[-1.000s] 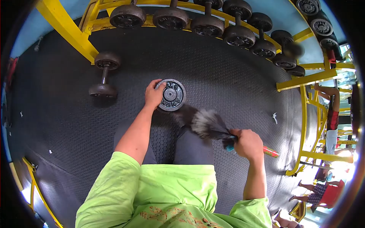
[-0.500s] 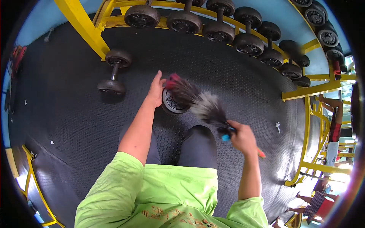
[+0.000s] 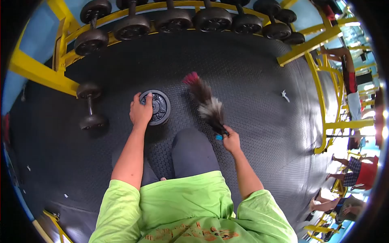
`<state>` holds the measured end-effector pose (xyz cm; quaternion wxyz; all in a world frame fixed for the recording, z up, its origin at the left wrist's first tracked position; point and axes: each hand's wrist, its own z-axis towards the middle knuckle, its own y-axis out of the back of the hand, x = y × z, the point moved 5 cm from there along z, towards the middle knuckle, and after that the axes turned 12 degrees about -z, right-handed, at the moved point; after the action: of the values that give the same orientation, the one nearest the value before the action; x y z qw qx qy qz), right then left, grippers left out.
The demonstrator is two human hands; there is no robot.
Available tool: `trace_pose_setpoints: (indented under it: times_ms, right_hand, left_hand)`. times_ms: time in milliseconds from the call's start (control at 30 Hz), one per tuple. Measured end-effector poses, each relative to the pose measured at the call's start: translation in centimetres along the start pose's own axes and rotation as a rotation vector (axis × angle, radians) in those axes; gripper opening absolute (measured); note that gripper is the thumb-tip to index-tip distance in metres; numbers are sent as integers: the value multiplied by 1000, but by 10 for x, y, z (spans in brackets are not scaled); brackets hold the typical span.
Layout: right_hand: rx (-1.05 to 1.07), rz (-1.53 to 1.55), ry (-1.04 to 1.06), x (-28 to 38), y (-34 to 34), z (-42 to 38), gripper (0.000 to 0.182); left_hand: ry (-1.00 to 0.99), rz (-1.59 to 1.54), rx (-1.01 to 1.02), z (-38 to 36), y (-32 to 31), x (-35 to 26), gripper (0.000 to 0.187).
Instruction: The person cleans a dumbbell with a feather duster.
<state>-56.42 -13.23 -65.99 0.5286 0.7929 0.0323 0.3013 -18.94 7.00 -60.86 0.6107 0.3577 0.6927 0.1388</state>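
Your left hand (image 3: pixel 141 111), half-curled, holds the rim of the weight plate (image 3: pixel 163 113) on the floor (image 3: pixel 259 125), presumably steadying it; your right hand (image 3: pixel 231 139), closed, grips the feather duster's (image 3: pixel 210 108) near end, leaving feathers free.

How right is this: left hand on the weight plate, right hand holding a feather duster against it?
Not against it: the head view shows the feather duster apart from the weight plate, floor between. The left hand is on the plate, the right hand holding the duster.
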Motion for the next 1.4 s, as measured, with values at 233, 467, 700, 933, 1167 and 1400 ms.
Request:
trace_pose_setpoints:
  times_ms: [233, 467, 700, 933, 1167, 1400]
  right_hand:
    - [101, 5, -210, -11, -77, -1, 45]
    - [-102, -144, -72, -29, -100, 24, 44]
    - [-276, -492, -183, 46, -44, 29, 55]
    - [516, 297, 178, 249, -54, 65, 49]
    - [1269, 777, -174, 289, -131, 63, 40]
    - [1404, 749, -31, 248, -252, 66, 30]
  left_hand:
    - [-122, 74, -43, -12, -2, 9, 67]
    - [-232, -14, -106, -43, 7, 30, 63]
    - [-321, -114, -133, -56, 13, 47, 56]
    - [-355, -66, -209, -69, 13, 41, 61]
    - [-266, -104, -206, -72, 21, 41, 59]
    - [-200, -313, -131, -78, 33, 54, 59]
